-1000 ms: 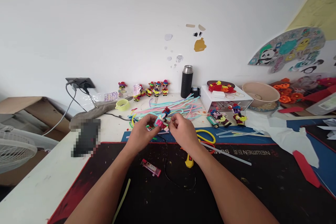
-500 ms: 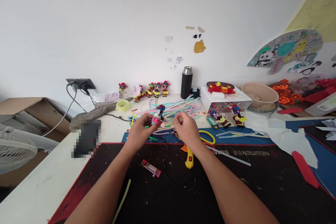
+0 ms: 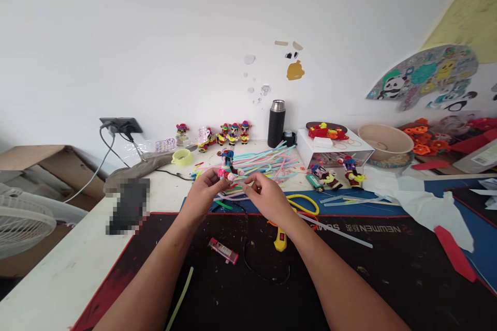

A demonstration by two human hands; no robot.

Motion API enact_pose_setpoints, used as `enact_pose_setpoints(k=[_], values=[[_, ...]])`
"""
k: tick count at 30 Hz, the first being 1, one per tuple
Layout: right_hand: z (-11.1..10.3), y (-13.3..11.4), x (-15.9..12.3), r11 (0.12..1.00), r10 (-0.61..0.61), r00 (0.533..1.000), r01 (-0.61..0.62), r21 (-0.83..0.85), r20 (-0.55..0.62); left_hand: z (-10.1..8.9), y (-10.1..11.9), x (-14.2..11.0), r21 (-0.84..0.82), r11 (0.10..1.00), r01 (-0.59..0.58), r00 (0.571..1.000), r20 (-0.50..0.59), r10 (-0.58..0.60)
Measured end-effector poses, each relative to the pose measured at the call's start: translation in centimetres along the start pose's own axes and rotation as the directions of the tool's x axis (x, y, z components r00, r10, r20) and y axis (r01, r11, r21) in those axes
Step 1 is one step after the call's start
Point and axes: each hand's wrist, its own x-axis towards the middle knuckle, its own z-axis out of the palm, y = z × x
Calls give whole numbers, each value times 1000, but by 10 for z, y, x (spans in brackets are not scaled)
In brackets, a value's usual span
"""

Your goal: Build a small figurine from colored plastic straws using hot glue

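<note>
My left hand (image 3: 206, 191) is closed around a small figurine (image 3: 227, 165) with a blue and red headdress and pink parts, held above the mat. Close by on its right, my right hand (image 3: 266, 195) has thumb and fingers pinched together. Whatever is between those fingertips, if anything, is too small to make out. Under the right wrist lies a yellow glue gun (image 3: 280, 239), partly covered by the arm. Behind both hands spreads a heap of pastel fuzzy strips (image 3: 267, 163).
A pink lighter (image 3: 223, 251) and a pale stick (image 3: 180, 295) lie on the black mat (image 3: 248, 305). Several similar figurines (image 3: 233, 133) stand by the wall, left of a black thermos (image 3: 276, 124). Two more figurines rest near a white box (image 3: 337, 147).
My left hand has tilted and shifted the figurine slightly left and up. My right hand has moved left, nearer to it, and its fingers now reach out toward the figurine.
</note>
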Motion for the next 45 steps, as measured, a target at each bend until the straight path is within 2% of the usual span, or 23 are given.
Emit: enact_pose_setpoints(k=[9, 13, 18, 27, 36, 45], values=[[0, -2, -1, 990, 49, 998, -43, 134, -42, 3, 3, 0, 47, 999, 11, 1000, 10, -12], [1, -1, 0, 985, 43, 998, -36, 172, -40, 3, 2, -2, 51, 998, 29, 998, 47, -31], [1, -2, 0, 983, 64, 998, -60, 171, -23, 2, 0, -1, 49, 998, 37, 997, 66, -41], [1, -2, 0, 985, 47, 999, -42, 167, -26, 2, 0, -1, 81, 996, 26, 999, 38, -29], [5, 0, -1, 982, 38, 999, -36, 188, -6, 1, -6, 3, -120, 984, 129, 989, 82, -120], [11, -2, -4, 985, 17, 1000, -16, 174, -6, 1, -17, 4, -144, 976, 166, 983, 108, -151]])
